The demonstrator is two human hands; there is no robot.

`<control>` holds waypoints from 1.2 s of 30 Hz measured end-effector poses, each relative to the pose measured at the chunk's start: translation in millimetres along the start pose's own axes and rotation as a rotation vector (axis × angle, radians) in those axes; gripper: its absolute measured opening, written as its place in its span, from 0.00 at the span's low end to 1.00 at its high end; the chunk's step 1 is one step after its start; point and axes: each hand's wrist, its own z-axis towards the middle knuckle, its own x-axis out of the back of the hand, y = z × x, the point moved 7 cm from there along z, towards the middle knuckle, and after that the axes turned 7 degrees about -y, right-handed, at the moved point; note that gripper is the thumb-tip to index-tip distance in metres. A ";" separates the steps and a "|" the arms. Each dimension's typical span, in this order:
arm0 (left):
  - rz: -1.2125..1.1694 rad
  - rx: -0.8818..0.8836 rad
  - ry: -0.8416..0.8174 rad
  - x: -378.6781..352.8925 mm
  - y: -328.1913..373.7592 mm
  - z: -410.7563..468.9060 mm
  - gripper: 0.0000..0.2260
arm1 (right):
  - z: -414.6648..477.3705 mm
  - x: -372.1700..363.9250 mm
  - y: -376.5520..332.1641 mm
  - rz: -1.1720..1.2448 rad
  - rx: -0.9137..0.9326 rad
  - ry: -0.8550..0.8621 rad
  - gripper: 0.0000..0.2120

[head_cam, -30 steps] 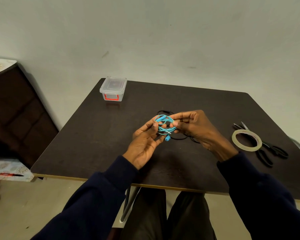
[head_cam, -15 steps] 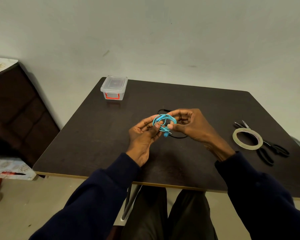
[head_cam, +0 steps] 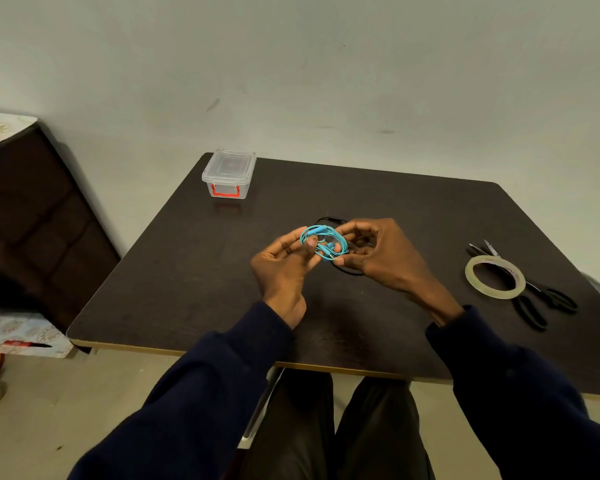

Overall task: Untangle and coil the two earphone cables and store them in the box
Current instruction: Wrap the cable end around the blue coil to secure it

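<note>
One dark table [head_cam: 187, 271] fills the frame. Over its middle, the left hand [head_cam: 284, 268] and right hand [head_cam: 385, 258] pinch a coiled blue cable [head_cam: 321, 230] with curled fingers. The scissors [head_cam: 541, 299] lie at right under a tape roll [head_cam: 496, 294], and a lidded box [head_cam: 228, 174] sits upper left. The right hand hides most of the black cable [head_cam: 347, 270] on the table.

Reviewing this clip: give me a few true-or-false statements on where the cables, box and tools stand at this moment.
1. Both the left hand and the right hand hold the blue earphone cable above the table. True.
2. The clear box stands open. False: the box has its lid on, at the table's far left corner.
3. The tape roll lies over the scissors. True.
4. The black cable is stored in the box. False: the black cable lies on the table beneath the hands.
</note>
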 end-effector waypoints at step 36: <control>1.016 -0.846 -0.574 -22.8 27.4 3.0 0.12 | -1.9 12.3 21.9 0.633 -0.324 -0.027 0.17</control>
